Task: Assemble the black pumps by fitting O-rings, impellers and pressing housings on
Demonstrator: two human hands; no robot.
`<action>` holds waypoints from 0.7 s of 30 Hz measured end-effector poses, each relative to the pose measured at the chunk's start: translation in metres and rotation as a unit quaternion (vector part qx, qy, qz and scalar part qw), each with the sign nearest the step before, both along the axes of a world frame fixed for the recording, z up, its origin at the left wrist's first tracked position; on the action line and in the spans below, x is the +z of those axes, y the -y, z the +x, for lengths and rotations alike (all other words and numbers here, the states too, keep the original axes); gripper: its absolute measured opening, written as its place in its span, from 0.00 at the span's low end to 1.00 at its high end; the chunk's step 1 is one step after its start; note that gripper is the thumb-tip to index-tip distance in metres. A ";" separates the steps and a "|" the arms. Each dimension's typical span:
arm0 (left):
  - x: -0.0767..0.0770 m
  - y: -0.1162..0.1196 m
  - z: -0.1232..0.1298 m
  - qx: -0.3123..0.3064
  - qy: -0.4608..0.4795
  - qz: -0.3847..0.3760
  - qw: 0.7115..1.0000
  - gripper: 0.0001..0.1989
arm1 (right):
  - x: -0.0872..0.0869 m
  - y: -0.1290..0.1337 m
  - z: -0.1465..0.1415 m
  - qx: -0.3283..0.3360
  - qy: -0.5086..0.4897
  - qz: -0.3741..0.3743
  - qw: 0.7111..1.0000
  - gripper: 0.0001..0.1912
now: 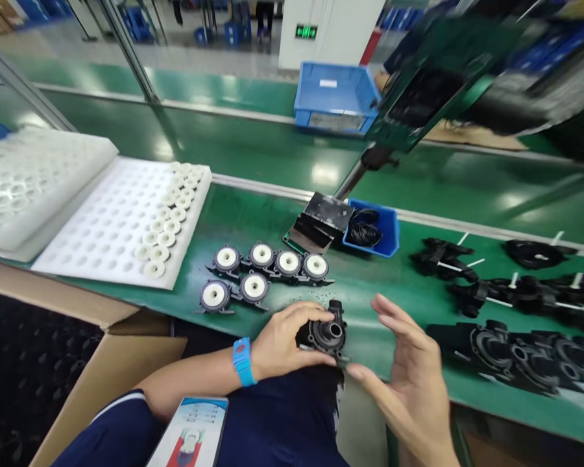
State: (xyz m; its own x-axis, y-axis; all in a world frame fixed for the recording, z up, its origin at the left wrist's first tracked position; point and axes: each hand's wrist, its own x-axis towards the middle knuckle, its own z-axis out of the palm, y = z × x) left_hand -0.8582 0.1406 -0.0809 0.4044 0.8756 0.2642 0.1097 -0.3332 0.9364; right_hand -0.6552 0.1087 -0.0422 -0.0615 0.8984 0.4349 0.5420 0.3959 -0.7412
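My left hand (289, 340), with a blue band (243, 360) at the wrist, is closed around a black pump housing (331, 331) at the table's front edge. The housing's round port faces up and a short side outlet points away from me. To its right, my right hand (409, 373) is held up with thumb and fingers spread, holding nothing. Its thumb tip comes near the housing's lower edge; whether they touch I cannot tell. Behind my left hand, several black parts with white round centres (254, 287) lie in two rows.
White foam trays (102, 220) with white rings stand at left, above an open cardboard box (141, 344). A blue bin (387, 233) holds black cords beside a metal stand with a slanting arm. More black housings (520, 353) and parts with white sticks (513, 285) lie at right.
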 end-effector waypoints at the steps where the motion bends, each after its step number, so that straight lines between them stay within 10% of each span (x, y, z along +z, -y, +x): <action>1: 0.014 -0.001 -0.002 0.008 0.011 0.000 1.000 0.31 | 0.006 0.000 0.004 -0.019 -0.038 0.010 0.999 0.30; 6: 0.088 -0.048 -0.015 0.031 0.061 0.008 0.998 0.33 | 0.044 -0.014 0.017 -0.084 -0.137 0.090 0.983 0.22; 9: 0.107 -0.105 -0.015 0.050 0.070 0.000 0.996 0.32 | 0.058 -0.034 0.022 -0.093 -0.138 0.128 0.978 0.20; 16: 0.084 -0.187 0.012 0.066 0.038 0.006 0.997 0.32 | 0.076 -0.078 0.039 -0.122 -0.100 0.160 0.974 0.21; 21: 0.071 -0.208 0.026 0.047 0.021 0.020 0.998 0.33 | 0.146 -0.123 0.053 -0.137 -0.042 0.238 0.961 0.27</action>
State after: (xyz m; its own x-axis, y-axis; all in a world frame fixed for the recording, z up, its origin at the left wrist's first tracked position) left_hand -0.8319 0.3482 -0.0094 0.3094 0.8972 0.3152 0.1038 -0.3613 0.9267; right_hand -0.6024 0.2317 0.1034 0.2034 0.5737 0.7934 0.6202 0.5515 -0.5578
